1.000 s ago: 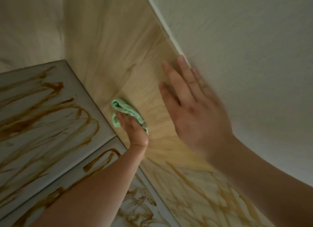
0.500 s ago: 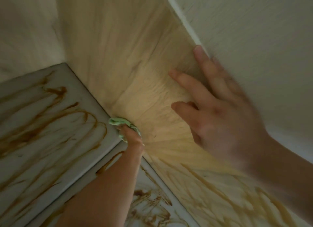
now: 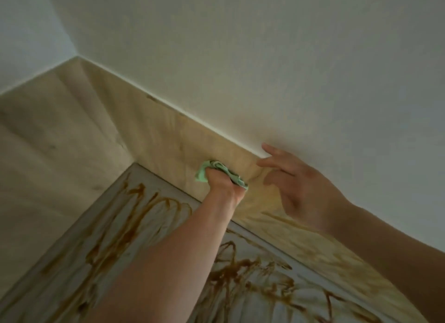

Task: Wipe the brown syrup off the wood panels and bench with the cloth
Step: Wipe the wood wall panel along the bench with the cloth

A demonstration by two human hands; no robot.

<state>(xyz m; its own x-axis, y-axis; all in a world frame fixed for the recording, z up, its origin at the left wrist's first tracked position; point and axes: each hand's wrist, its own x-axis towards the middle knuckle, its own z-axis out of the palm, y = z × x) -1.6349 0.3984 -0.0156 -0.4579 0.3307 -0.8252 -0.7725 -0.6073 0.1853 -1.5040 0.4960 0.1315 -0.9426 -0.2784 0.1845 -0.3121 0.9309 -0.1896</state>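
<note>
Wiping at the foot of the wood panel, cloth in the left hand.

The left hand grips the bunched green cloth, fingers curled round it, and presses it against the right-hand wood panel just above the bench. The right hand is loose, its fingers spread and holding nothing, close to the panel's top edge; contact cannot be confirmed. The cloth already shows brown soiling. Recommendation: refold to a fresh face, press flat and work along the grain toward the brown syrup streaking the panel further right. Heavy syrup trails across the bench remain untreated; the task appears far from complete.
</note>
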